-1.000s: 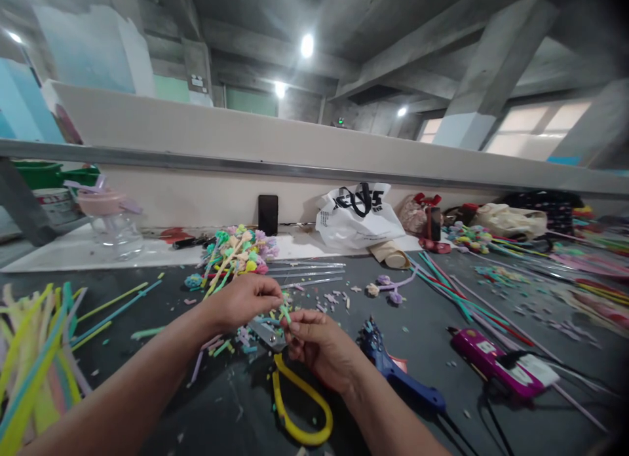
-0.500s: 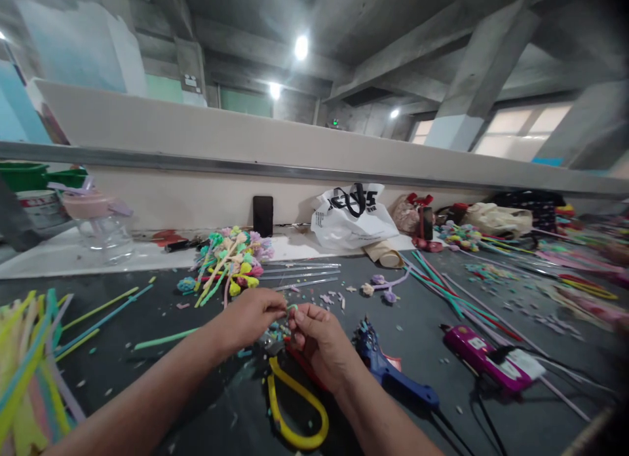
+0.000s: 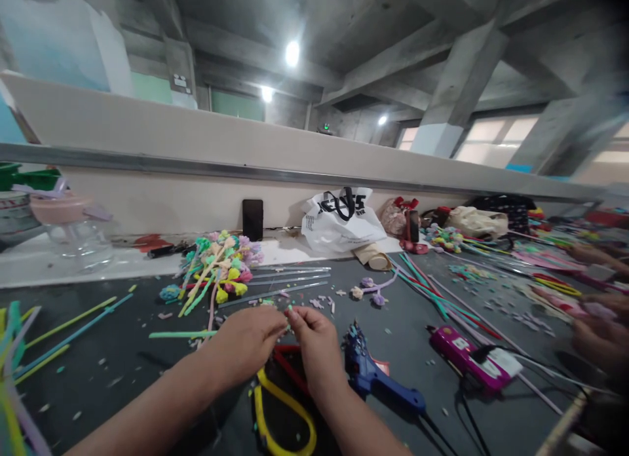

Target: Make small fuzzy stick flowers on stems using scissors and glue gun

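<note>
At the centre of the head view, low over the table (image 3: 122, 358), the left hand (image 3: 246, 343) and the right hand (image 3: 318, 341) are meeting fingertip to fingertip. Both sets of fingers (image 3: 278, 320) are closing to a tight pinch on the green piece (image 3: 289, 309), a short fuzzy scrap showing between the two thumbs. The remaining fingers are curling in under the palms. How the piece is bending inside the pinch is too small to tell.

Below the hands, the yellow-handled cutter (image 3: 285, 420) is lying flat on the table, partly hidden by the wrists. Just beside the right wrist the blue glue gun (image 3: 378, 377) is resting, and the purple glue gun (image 3: 464, 358) is lying further right with its cord trailing. Left of the left hand a long green stem (image 3: 177, 334) is lying flat, with the flower bunch (image 3: 219, 263) sitting behind it. At the right edge a co-worker's hands (image 3: 597, 325) are showing, blurred.

Handling notes, as judgement:
- A piece this short is probably slipping easily. Pinching it with the pads close to its ends, low over the table, is giving the surest control.
- The blue glue gun's nozzle end is lying near the right hand, so the wrist is best holding clear of it.
- Clippings are littering the table, so a dropped piece would be hard to pick out.
</note>
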Tool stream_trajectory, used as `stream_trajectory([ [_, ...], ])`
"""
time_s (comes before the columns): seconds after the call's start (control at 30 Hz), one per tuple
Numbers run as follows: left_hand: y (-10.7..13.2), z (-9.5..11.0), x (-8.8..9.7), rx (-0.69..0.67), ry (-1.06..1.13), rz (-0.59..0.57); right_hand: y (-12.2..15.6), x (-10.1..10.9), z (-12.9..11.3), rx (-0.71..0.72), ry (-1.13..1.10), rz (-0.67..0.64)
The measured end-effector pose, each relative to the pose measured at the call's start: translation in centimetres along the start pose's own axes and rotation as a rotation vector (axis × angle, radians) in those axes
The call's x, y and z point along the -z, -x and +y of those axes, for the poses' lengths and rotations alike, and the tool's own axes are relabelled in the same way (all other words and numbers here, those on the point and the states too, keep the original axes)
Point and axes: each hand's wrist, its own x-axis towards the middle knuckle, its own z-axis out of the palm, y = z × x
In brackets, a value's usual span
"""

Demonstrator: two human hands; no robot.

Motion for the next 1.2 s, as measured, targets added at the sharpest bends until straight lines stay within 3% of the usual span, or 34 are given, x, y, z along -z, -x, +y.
stream_trajectory([
  [0.13,-0.2,-0.5,0.2,0.014,0.089,0.010,-0.5,0.5,0.0,0.147,0.148,-0.004],
  [0.27,-0.2,-0.8,1.1,0.053,0.143,-0.001,-0.8,1.0,-0.2,0.224,0.265,-0.132],
  [0.57,0.0,-2.0,2.3,0.148,0.314,0.014,-0.2,0.6,-1.1,0.091,0.310,-0.390],
  [0.73,0.0,-1.9,2.9,0.187,0.587,-0.076,0.3,0.5,-1.0,-0.171,-0.039,-0.454],
  [0.87,0.0,-1.4,3.4,0.222,0.723,-0.126,0.4,0.6,-0.8,-0.191,-0.219,-0.476],
  [1.2,0.0,-2.1,2.3,0.121,0.558,-0.085,0.4,0.4,-0.2,-0.341,-0.493,-0.469],
])
